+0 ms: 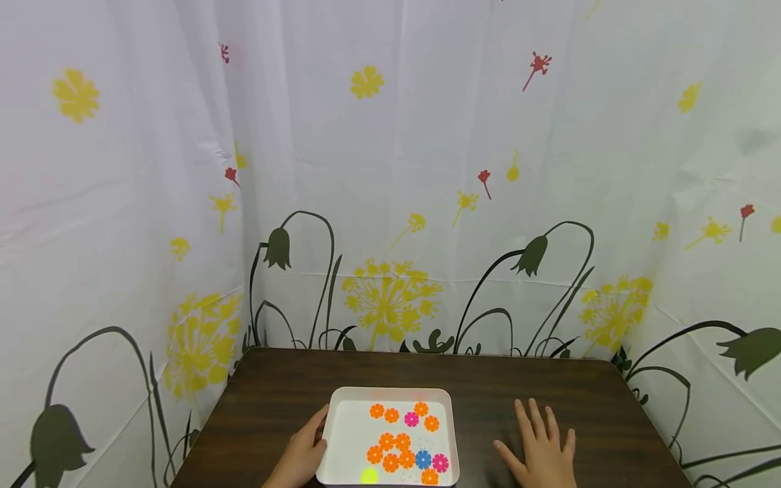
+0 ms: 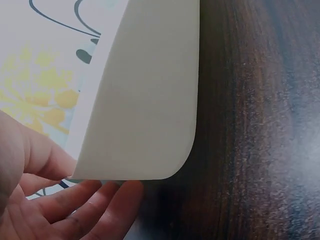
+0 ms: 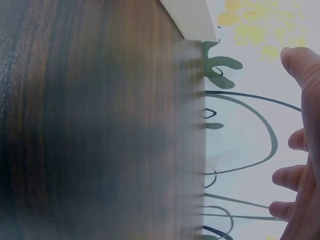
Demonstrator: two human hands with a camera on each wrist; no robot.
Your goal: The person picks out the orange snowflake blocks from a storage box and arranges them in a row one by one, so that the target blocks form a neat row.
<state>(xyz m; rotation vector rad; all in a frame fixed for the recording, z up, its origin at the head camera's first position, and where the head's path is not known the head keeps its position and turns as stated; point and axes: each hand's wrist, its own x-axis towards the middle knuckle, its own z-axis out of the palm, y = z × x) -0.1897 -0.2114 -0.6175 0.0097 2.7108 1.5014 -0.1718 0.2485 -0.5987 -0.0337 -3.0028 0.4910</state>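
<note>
A white rectangular tray point(image 1: 350, 434) with rounded corners sits on the dark wooden table. Inside lie several small flower-shaped discs: mostly orange point(image 1: 386, 441), with two pink ones point(image 1: 411, 419), one blue point(image 1: 423, 459) and one bright yellow-green point(image 1: 369, 476). A few clear ones are hard to make out. My left hand point(image 1: 300, 453) grips the tray's left side; in the left wrist view its thumb is at the rim and its fingers are against the outer wall point(image 2: 145, 100). To the tray's right, my right hand point(image 1: 543, 453) is spread, palm down, holding nothing.
The brown wood-grain table point(image 1: 488, 379) reaches back to a white curtain point(image 1: 427, 169) printed with yellow, red and dark green flowers. The curtain also hangs along the left and right sides. The tray stands near the table's front, left of its middle.
</note>
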